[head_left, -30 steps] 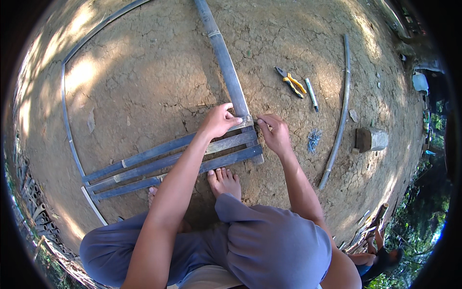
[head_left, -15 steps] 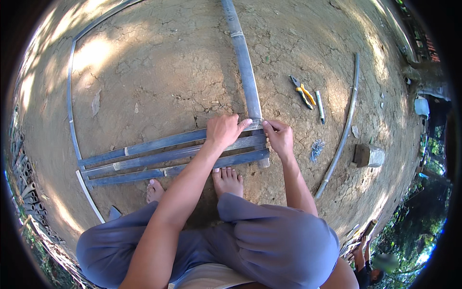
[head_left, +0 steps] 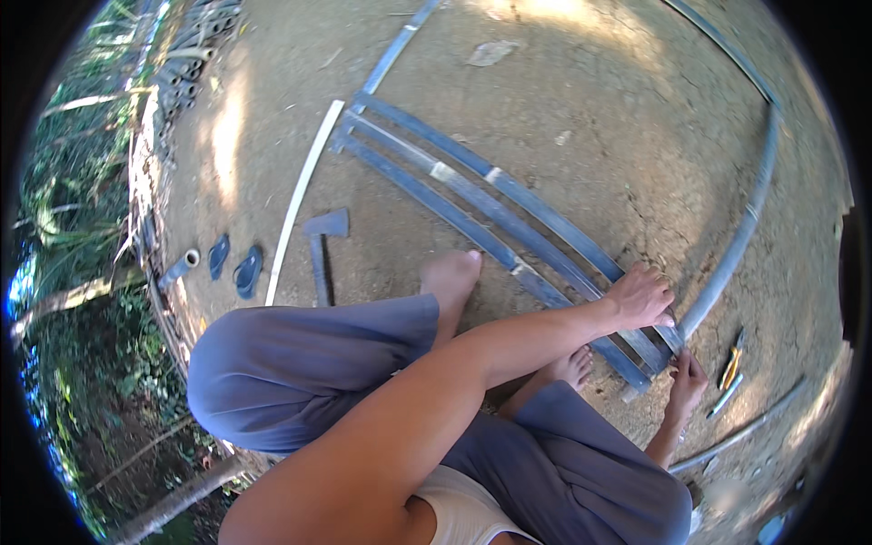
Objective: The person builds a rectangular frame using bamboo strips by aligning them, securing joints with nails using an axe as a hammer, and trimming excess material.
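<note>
Several dark split-bamboo strips lie side by side across the ground; a middle bamboo strip runs from the far left toward my hands. At their near right end they meet a long bamboo side piece, which stretches away from me. My left hand curls over the strips close to this corner, its thumb pointing at the joint. Just beyond, my right hand has thumb and fingers pinched at the corner's outer edge. Whatever sits between those fingertips is too small to make out.
Left of my bare feet lies a hatchet beside a pale strip. Dark sandals and a bamboo tube are farther left. Yellow-handled pliers, a marker and a thin bamboo length lie at the right.
My view has swung left, so the hatchet and sandals now show and the frame appears slanted. Both hands stay at the same corner of the bamboo.
</note>
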`<action>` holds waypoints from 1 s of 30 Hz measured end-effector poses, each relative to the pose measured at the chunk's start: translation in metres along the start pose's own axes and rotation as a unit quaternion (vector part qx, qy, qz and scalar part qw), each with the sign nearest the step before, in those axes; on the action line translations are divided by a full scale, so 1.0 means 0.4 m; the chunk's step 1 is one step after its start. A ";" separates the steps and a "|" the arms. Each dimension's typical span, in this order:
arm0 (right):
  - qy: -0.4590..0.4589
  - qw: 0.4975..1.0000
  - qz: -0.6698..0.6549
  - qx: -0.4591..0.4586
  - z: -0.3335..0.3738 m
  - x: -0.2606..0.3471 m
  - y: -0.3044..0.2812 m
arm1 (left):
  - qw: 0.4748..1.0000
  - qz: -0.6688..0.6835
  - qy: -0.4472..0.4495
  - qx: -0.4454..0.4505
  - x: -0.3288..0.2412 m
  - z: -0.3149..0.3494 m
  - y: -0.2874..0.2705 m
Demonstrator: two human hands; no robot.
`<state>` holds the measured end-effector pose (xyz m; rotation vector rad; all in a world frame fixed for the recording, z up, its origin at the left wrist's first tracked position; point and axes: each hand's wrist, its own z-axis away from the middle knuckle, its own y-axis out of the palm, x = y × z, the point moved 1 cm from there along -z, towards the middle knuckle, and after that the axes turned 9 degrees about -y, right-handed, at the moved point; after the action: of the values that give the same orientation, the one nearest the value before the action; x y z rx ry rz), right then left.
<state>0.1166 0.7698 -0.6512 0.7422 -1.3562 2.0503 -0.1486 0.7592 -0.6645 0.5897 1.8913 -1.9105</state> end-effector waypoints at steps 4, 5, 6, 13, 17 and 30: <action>0.024 1.000 -0.014 0.007 0.000 0.001 -0.006 | 0.994 0.025 -0.082 -0.072 0.249 -0.002 -0.209; 0.034 0.999 -0.012 -0.002 -0.002 -0.008 -0.024 | 0.980 0.008 -0.178 -0.086 0.318 0.002 -0.307; 0.039 0.999 -0.016 0.007 0.010 -0.005 -0.010 | 0.948 0.034 -0.232 -0.217 0.448 0.079 -0.368; 0.060 0.998 -0.030 -0.013 0.002 -0.014 -0.052 | 0.589 -0.128 -0.792 -0.098 0.928 0.725 -0.729; 0.086 0.992 -0.082 0.034 0.008 -0.024 0.005 | 0.547 -0.048 -0.814 0.189 0.975 1.183 -0.735; 0.103 0.989 -0.103 -0.018 -0.012 0.051 -0.070 | 0.735 -0.126 -0.630 -0.218 0.994 1.093 -0.814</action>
<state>0.1221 0.7867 -0.6209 0.6088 -1.1470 1.8772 -0.6707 0.3352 -0.6084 -0.9592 1.3115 -1.2193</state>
